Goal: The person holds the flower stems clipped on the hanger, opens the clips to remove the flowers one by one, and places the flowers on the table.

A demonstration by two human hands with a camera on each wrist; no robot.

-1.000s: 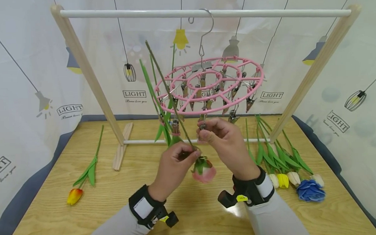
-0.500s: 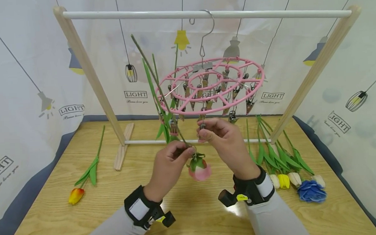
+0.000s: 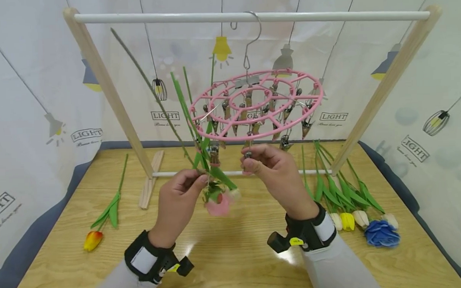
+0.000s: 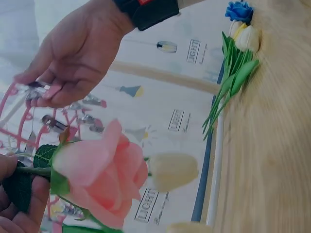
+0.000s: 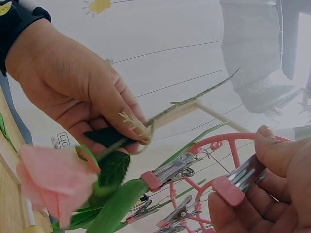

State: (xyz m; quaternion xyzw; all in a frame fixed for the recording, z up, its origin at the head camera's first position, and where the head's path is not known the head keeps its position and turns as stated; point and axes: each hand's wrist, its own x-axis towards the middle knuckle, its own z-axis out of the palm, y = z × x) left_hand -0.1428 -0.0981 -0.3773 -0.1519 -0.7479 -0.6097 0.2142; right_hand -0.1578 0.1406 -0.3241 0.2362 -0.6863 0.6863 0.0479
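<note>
My left hand (image 3: 181,201) pinches the stem of a pink rose (image 4: 102,170) just above its bloom. The rose hangs head down, its bare stem slanting up to the left past the rack. My right hand (image 3: 275,176) pinches a metal clip with pink tips (image 5: 235,184) between thumb and fingers. The clip hangs from the near edge of a round pink clip hanger (image 3: 258,136). Left of the right hand, another clip (image 3: 214,155) dangles. White tulips hang upside down from the hanger's left side, one white tulip (image 4: 172,171) showing behind the rose.
A wooden stand with a white top bar (image 3: 165,17) carries the hanger. An orange-yellow tulip (image 3: 93,241) lies on the table (image 3: 227,262) at left. At right lie white tulips (image 3: 360,219), a yellow tulip (image 3: 347,221) and a blue rose (image 3: 382,234). A printed curtain stands behind.
My left hand has moved left with the pink rose, away from the right hand, and the stem's upper end has swung left. My right hand stays on the clip.
</note>
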